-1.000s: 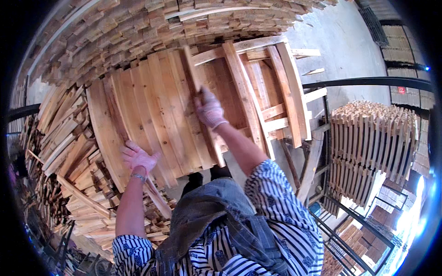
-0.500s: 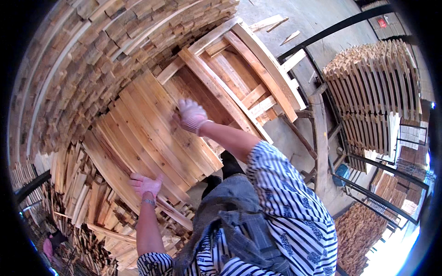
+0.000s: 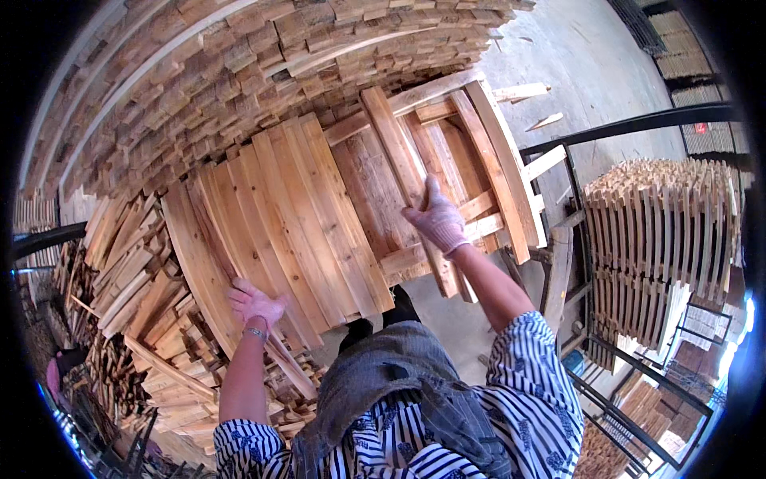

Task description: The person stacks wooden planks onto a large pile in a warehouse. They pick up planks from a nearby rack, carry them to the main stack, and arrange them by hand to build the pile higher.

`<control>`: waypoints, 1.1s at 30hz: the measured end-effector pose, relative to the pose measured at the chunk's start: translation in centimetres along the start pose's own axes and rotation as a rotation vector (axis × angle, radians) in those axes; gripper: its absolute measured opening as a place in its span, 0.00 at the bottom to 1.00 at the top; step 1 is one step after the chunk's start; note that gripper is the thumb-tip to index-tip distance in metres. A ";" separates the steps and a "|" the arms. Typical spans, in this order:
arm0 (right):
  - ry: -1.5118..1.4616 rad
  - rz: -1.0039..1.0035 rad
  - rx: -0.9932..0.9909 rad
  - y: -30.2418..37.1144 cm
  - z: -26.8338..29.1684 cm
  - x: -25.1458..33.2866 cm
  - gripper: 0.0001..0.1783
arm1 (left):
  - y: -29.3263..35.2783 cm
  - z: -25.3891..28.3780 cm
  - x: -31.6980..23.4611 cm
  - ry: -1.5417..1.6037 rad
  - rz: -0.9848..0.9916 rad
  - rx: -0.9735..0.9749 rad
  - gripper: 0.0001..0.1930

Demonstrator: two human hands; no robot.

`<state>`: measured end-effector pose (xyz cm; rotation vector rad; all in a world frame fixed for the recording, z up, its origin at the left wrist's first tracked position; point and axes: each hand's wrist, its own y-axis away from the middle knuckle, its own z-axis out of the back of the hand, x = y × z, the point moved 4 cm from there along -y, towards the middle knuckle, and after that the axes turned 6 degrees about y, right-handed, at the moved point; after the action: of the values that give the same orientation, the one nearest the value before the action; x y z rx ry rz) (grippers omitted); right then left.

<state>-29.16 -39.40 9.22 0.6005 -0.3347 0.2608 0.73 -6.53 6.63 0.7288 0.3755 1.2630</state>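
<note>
Two gloved hands work over one wooden bench [image 3: 504,160]. The right hand [image 3: 440,222], thumb and fingers hooked around, holds one plank [image 3: 391,132] crossing the bench's right half. The left hand [image 3: 257,306], spread flat, rests on a row of planks [image 3: 295,231], at least six, near the left edge. Bare boards [image 3: 365,191] separate row and plank; open floor [image 3: 574,68] beyond the far right corner.
</note>
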 end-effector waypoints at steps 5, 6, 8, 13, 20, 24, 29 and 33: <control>-0.033 0.039 -0.153 -1.3 -6.6 6.7 0.39 | 1.2 1.0 -1.4 -0.071 0.005 0.024 0.74; -0.062 0.034 -0.129 -1.8 -8.0 7.4 0.38 | 1.1 1.1 -1.3 -0.067 -0.002 0.022 0.74; -0.119 0.032 -0.062 -1.6 -8.8 6.8 0.38 | -0.4 -0.4 0.5 -0.042 -0.033 0.005 0.74; -0.307 0.060 0.013 -3.0 -6.4 3.6 0.37 | 0.3 0.3 -0.8 -0.115 -0.010 0.008 0.74; -0.299 0.073 -0.063 -2.9 -6.7 2.1 0.31 | 0.0 -0.7 -0.7 -0.180 -0.001 -0.019 0.73; -0.301 0.087 -0.006 -3.4 -4.8 3.1 0.27 | -2.0 -1.5 0.5 -0.204 -0.052 -0.031 0.74; -0.369 0.072 -0.135 -4.1 -3.1 -0.6 0.24 | 0.0 0.3 -0.6 -0.203 -0.042 -0.029 0.75; -0.447 0.083 -0.102 -3.3 -2.5 0.0 0.34 | -0.4 -0.4 0.2 -0.180 -0.018 -0.035 0.74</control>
<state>-27.45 -40.59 5.60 0.5418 -0.8007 0.1862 0.79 -6.32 6.13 0.8007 0.2116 1.1739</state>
